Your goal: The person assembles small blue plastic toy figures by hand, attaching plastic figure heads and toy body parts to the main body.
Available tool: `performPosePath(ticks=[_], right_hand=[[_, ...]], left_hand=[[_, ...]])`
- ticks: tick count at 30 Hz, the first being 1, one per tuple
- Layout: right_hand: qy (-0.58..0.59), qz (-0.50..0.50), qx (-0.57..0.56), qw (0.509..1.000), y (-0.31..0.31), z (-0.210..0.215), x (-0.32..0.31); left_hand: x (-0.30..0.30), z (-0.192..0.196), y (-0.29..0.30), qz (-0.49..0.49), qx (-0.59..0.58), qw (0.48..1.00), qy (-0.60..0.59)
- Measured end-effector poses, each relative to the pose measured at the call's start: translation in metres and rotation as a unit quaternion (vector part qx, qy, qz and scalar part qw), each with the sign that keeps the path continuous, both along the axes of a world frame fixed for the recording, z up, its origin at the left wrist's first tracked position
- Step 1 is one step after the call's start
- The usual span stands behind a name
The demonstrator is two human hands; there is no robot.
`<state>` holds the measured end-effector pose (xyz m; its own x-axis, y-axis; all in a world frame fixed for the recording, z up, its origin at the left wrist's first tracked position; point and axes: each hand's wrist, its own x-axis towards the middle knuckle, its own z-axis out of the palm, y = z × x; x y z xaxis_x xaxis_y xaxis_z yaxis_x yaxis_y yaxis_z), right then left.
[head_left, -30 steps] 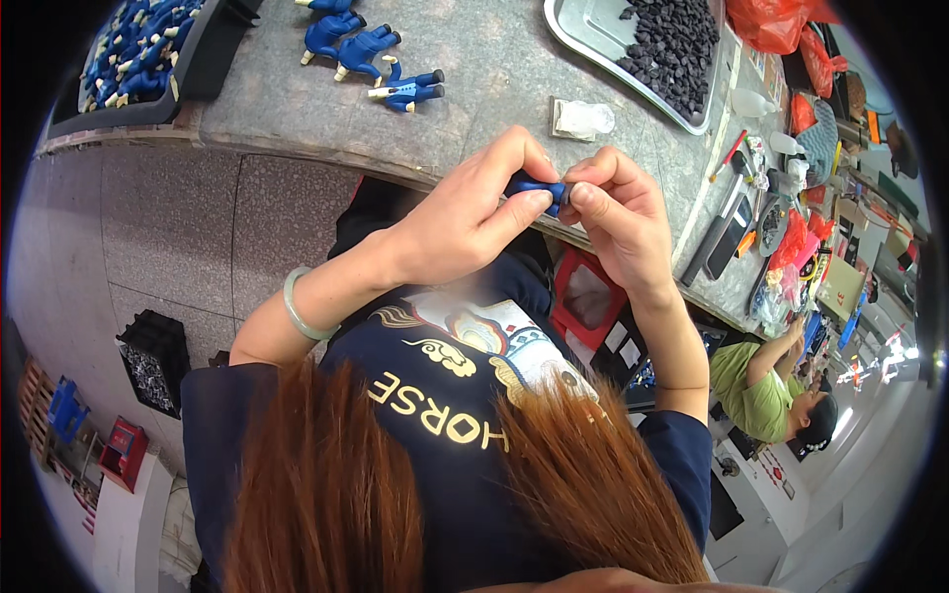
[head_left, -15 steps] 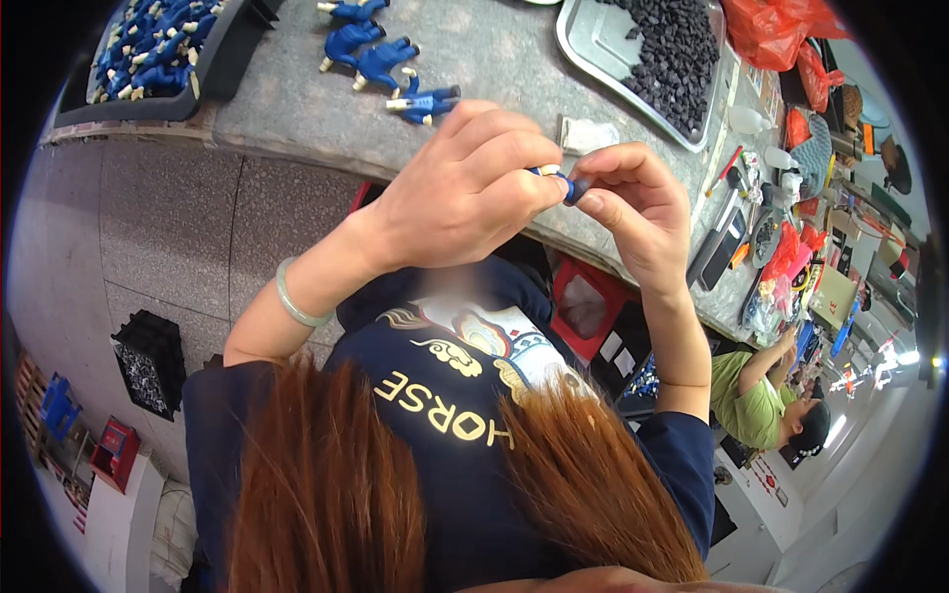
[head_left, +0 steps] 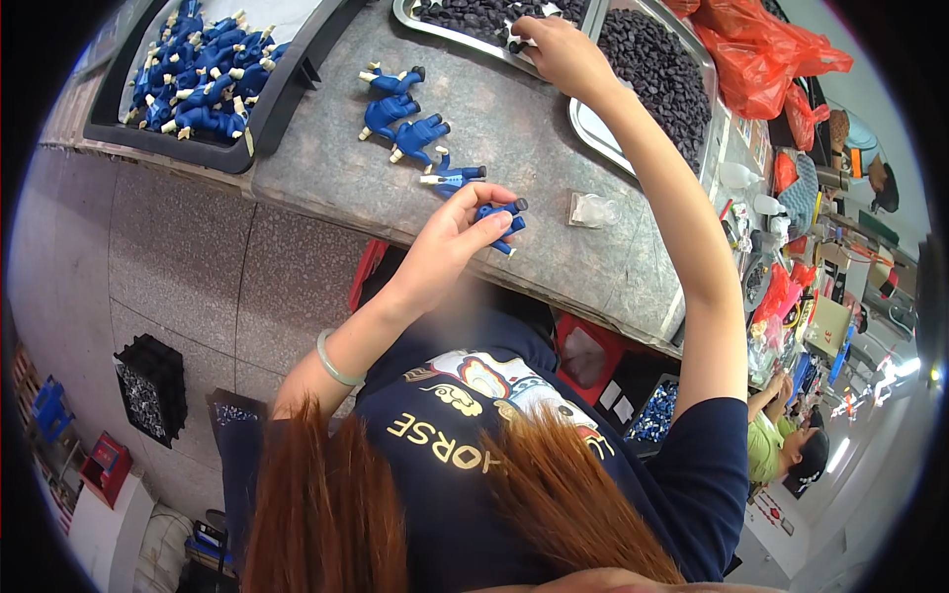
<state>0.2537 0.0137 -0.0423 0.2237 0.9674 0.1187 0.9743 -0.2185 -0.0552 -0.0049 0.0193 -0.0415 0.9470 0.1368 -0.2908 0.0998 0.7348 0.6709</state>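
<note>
My left hand [head_left: 457,237] is closed round a blue figurine [head_left: 506,225] with dark feet, above the table's near edge. At the far side my right hand [head_left: 559,49] reaches over a metal tray [head_left: 465,42] that holds black and white small parts. Its fingers are bent together among the parts; what they pinch, if anything, is too small to name. Left of the left hand, several blue figurines [head_left: 420,136] with cream-coloured ends lie in a slanting row on the grey table [head_left: 326,148].
A black bin [head_left: 262,138] full of blue figurines stands at the far left. Another metal tray [head_left: 605,138] holds dark pieces beside red plastic bags [head_left: 751,49]. A small clear-and-white packet [head_left: 593,210] lies on the table. A co-worker in green [head_left: 763,447] sits at the right.
The hands have parted: my right hand has moved from the figurine to the far tray. The left hand keeps the figurine, now with its dark feet showing. The view has shifted.
</note>
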Motion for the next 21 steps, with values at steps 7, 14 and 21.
performPosePath(ticks=[7,14,21], right_hand=[[0.536,-0.199,0.197,0.796,-0.025,0.024,0.001],[0.740,-0.269,0.198,0.584,-0.125,0.062,-0.024],[0.750,-0.308,0.230,0.539,-0.202,0.058,-0.067]], left_hand=[[0.000,-0.001,0.004,0.011,-0.079,0.997,0.001],[0.009,-0.016,0.000,-0.006,-0.063,0.997,0.037],[0.019,-0.009,-0.001,0.020,-0.065,0.997,0.027]])
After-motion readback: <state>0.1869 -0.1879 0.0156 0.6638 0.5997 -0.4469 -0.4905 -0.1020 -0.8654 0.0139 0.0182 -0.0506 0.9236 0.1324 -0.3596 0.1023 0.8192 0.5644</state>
